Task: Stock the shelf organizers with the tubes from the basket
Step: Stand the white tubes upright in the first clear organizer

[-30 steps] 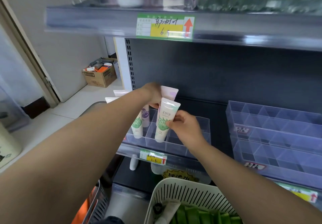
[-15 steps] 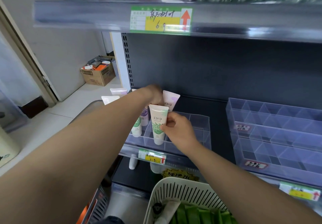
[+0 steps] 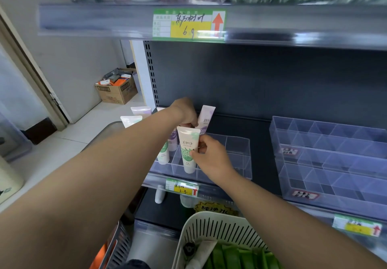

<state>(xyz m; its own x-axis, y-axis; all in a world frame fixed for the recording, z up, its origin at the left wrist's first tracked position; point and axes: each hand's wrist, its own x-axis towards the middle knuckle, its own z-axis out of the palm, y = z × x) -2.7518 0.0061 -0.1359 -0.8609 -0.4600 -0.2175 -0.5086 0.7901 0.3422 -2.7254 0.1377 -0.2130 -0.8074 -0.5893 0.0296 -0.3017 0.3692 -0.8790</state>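
Note:
A clear shelf organizer (image 3: 238,159) stands on the middle shelf with several tubes upright in its left compartments. My right hand (image 3: 211,157) pinches a white-and-green tube (image 3: 187,149) that stands cap down in a front compartment. My left hand (image 3: 185,113) reaches over it and grips the top of a white-and-purple tube (image 3: 206,120) in the back row. A white slotted basket (image 3: 217,226) sits at the bottom, holding green tubes (image 3: 240,258).
Two larger clear divided organizers (image 3: 330,157) stand to the right on the same shelf. An upper shelf edge with a price tag (image 3: 188,24) hangs overhead. A cardboard box (image 3: 117,89) sits on the floor at the left, past the shelf upright.
My right hand has lowered the green tube into the front compartment. The left hand has stayed on the purple tube in the back row.

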